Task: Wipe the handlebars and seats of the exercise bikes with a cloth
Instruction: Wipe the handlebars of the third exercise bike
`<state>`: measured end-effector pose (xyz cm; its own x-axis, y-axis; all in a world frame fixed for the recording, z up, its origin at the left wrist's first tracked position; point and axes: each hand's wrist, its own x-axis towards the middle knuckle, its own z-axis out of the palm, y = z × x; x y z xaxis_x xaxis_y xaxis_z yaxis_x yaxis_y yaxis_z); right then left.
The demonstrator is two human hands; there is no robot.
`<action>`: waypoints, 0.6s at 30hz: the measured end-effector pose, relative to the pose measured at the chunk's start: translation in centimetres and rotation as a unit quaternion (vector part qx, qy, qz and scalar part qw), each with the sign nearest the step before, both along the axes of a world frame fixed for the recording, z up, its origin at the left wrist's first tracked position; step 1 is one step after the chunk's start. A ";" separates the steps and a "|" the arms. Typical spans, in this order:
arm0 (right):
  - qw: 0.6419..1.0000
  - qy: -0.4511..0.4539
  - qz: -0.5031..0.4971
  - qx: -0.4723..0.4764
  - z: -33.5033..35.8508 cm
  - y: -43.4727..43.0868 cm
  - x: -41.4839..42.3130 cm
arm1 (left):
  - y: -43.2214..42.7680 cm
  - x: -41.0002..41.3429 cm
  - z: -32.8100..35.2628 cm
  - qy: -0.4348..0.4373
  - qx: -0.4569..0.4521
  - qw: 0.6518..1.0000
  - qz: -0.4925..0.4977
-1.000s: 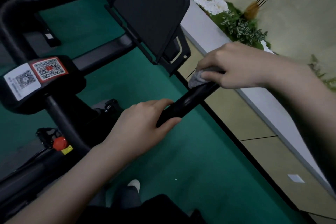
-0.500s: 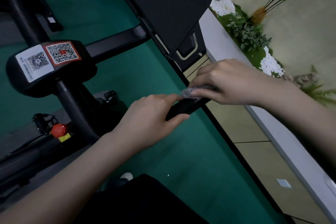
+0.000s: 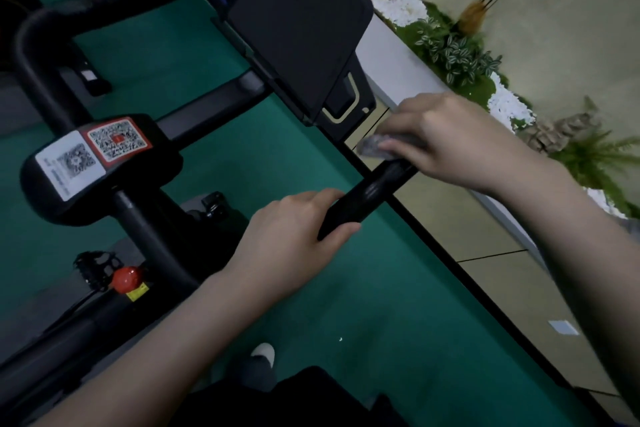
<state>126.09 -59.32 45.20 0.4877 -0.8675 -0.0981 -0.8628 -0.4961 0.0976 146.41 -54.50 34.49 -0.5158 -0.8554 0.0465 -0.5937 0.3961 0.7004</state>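
A black exercise bike fills the left of the head view. Its right handlebar grip (image 3: 369, 196) slants up to the right in the middle. My left hand (image 3: 294, 239) grips the near end of that bar, thumb below it. My right hand (image 3: 446, 139) holds a small grey cloth (image 3: 372, 146) wrapped over the far end of the same bar. The left handlebar (image 3: 45, 42) curves round at the upper left. The dark console screen (image 3: 298, 24) stands above the bars. The seat is out of view.
A stem block with two QR stickers (image 3: 93, 152) sits left of centre, a red knob (image 3: 126, 279) below it. Green floor mat (image 3: 381, 322) lies underneath. A pale ledge (image 3: 391, 62) with potted plants (image 3: 453, 52) runs along the right wall.
My right hand with the cloth slid down the bar toward my left hand, then back up toward the far end. My left hand kept its grip.
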 end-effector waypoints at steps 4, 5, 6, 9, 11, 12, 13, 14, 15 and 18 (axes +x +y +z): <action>0.964 -0.178 -0.170 -0.103 -0.8 1.1 -1.6 | 0.0 0.0 0.3 -0.019 0.001 1.000 -0.011; 0.940 -0.235 -0.214 -0.124 -1.3 1.6 -1.5 | -0.1 0.1 0.4 -0.027 -0.002 0.999 -0.016; 0.910 -0.293 -0.255 -0.143 -1.8 2.2 -1.3 | -0.2 0.1 0.6 -0.037 -0.006 0.999 -0.023; 0.797 -0.443 -0.358 -0.199 -3.6 4.0 -0.2 | -0.7 0.3 1.0 -0.055 -0.013 0.997 -0.045; 0.708 -0.530 -0.418 -0.208 -4.9 5.4 0.2 | -1.1 0.6 1.2 -0.065 -0.011 0.996 -0.060; 0.661 -0.573 -0.441 -0.201 -5.6 6.2 0.4 | -1.3 0.7 1.4 -0.068 -0.011 0.995 -0.067; 0.617 -0.611 -0.456 -0.196 -6.2 7.2 0.7 | -1.5 0.9 1.5 -0.071 -0.013 0.995 -0.072; 0.579 -0.639 -0.466 -0.196 -6.9 8.1 1.1 | -1.7 1.0 1.7 -0.072 -0.019 0.994 -0.076; 0.552 -0.656 -0.474 -0.199 -7.5 9.1 1.4 | -1.8 1.1 1.9 -0.073 -0.029 0.994 -0.079; 0.512 -0.671 -0.493 -0.212 -9.0 11.8 2.3 | -2.3 0.9 2.8 -0.076 -0.067 0.991 -0.092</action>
